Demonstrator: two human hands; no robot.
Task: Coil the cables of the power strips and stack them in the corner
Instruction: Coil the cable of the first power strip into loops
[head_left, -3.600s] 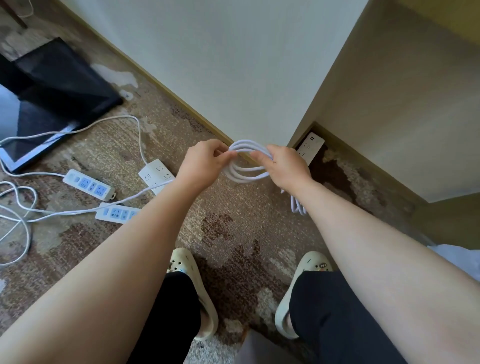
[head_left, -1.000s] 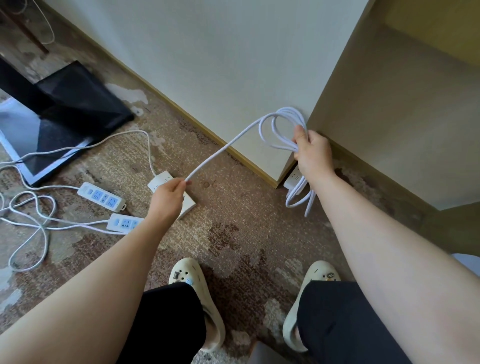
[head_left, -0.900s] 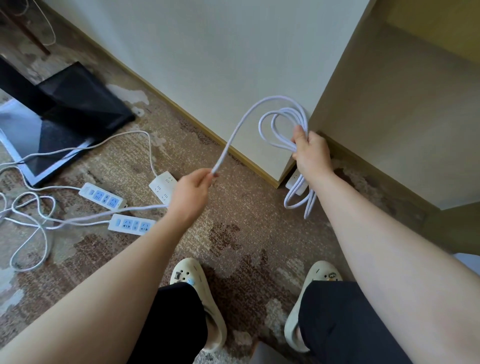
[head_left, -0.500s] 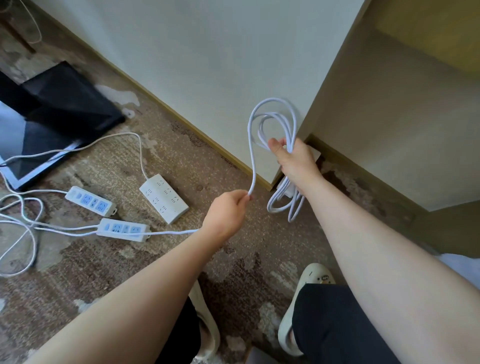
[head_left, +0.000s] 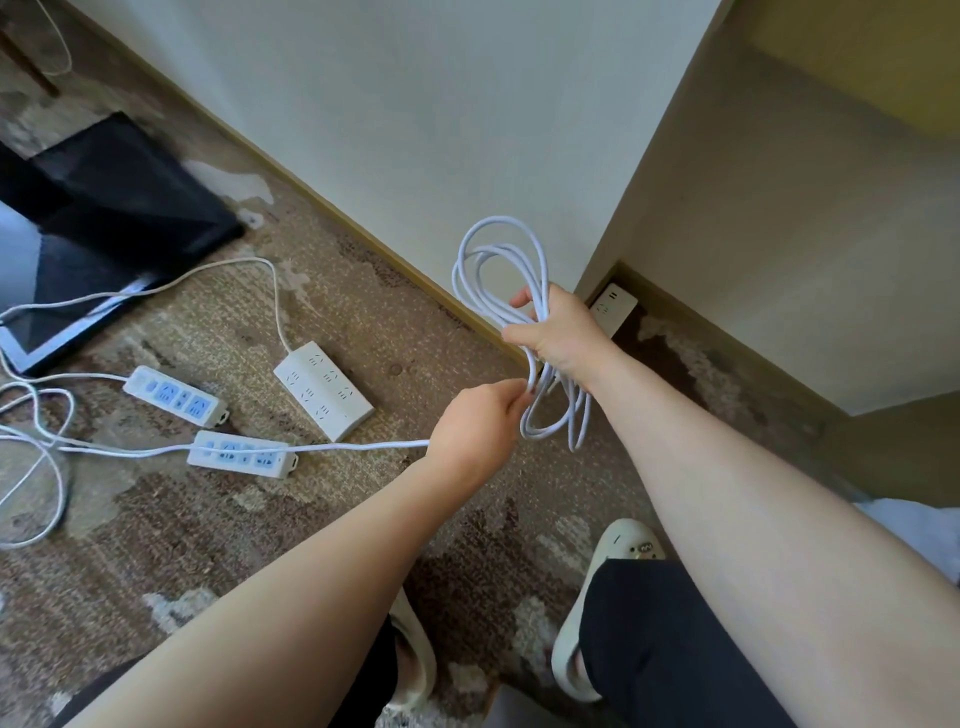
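My right hand (head_left: 563, 332) grips a bundle of white cable loops (head_left: 501, 270) held upright in front of the wall corner. My left hand (head_left: 478, 428) pinches the same cable just below the bundle; the loose run (head_left: 358, 447) trails left across the carpet. A white power strip (head_left: 613, 312) lies in the corner behind my right hand, partly hidden. On the carpet lie a wide white strip (head_left: 323, 389) and two narrow strips with blue sockets (head_left: 175, 396) (head_left: 240, 453).
A black-framed panel (head_left: 104, 228) lies flat at the far left. Loose white cable loops (head_left: 36, 467) sprawl at the left edge. My feet in cream clogs (head_left: 608, 597) stand at the bottom. A wall (head_left: 415, 130) and a beige cabinet side (head_left: 779, 234) form the corner.
My left hand has slid along the cable and come up to the bundle, laying another loop into my right hand. The right hand has stayed near the corner.
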